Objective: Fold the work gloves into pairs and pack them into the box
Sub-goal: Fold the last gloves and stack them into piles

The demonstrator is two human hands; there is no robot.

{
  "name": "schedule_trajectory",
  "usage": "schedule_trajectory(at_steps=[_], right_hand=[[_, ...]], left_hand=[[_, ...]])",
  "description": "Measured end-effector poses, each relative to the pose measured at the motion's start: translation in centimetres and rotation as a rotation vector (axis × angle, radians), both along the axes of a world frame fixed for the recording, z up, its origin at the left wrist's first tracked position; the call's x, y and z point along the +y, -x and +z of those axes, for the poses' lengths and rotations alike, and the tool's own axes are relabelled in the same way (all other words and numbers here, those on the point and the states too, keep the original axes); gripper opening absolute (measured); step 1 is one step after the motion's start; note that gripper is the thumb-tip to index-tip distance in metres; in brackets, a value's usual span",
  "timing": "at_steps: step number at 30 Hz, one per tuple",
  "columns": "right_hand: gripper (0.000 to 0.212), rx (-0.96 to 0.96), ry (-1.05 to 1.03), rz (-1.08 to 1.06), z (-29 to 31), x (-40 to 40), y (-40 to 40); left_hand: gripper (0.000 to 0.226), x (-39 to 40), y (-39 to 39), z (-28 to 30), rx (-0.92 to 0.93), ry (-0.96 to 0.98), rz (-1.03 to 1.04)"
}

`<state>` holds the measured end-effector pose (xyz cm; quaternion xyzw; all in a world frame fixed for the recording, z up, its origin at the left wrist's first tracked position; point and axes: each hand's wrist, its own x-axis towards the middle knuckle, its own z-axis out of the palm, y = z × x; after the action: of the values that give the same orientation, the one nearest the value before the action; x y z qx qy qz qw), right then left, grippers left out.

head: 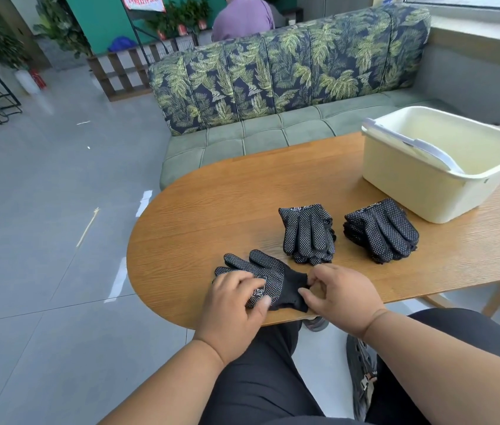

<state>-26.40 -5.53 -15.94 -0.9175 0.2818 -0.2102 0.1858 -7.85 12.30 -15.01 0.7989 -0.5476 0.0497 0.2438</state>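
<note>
step: folding the glove pair (268, 279) at the near edge of the counter (212, 210), before any packing.
left hand (236, 299): lying flat over the palm part of the pair, fingers spread and straight, pinning it to the counter without curling round it.
right hand (337, 289): thumb and fingertips pinched together on the black cuff at the right end of the pair.
glove pair: dotted side up, fingers pointing away to the left, cuff toward the right hand; whether one glove or two lie stacked here, cannot tell.
left pile (308, 234): loose dotted gloves stacked just beyond the hands, fingers pointing toward the person.
right pile (382, 230): second stack beside the first, near the box.
box (420, 191): pale yellow tub at the far right of the counter, grey handle lying inside its rim, no gloves visible in it.
progress: early, judging by the bare box and two full piles.
how to do it well: keep the left hand pressing so the pair cannot slide; line up cuff edges first; turn the cuff over snugly so the bundle holds.
risk: pair lies close to the counter edge, could slip off onto the lap.
</note>
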Motion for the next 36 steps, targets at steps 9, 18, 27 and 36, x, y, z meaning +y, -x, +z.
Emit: schedule_trajectory(at_steps=[9,18,27,36], right_hand=[[0.036,-0.017,-0.014,-0.043,-0.3,0.1,-0.1],[0.037,-0.006,-0.022,-0.035,-0.3,-0.2,-0.1],[0.037,-0.010,-0.014,-0.034,-0.4,-0.2,-0.1],[0.047,-0.014,0.097,0.055,0.1,0.4,0.4]], left_hand=[[0.044,-1.4,-5.7,1.7,0.375,-0.138,0.463],[0.014,-3.8,-6.6,1.8,0.422,-0.110,0.490],[0.044,-2.3,-4.8,1.6,0.238,-0.038,0.276],[0.082,-2.2,-3.0,0.8,0.009,-0.591,0.124]])
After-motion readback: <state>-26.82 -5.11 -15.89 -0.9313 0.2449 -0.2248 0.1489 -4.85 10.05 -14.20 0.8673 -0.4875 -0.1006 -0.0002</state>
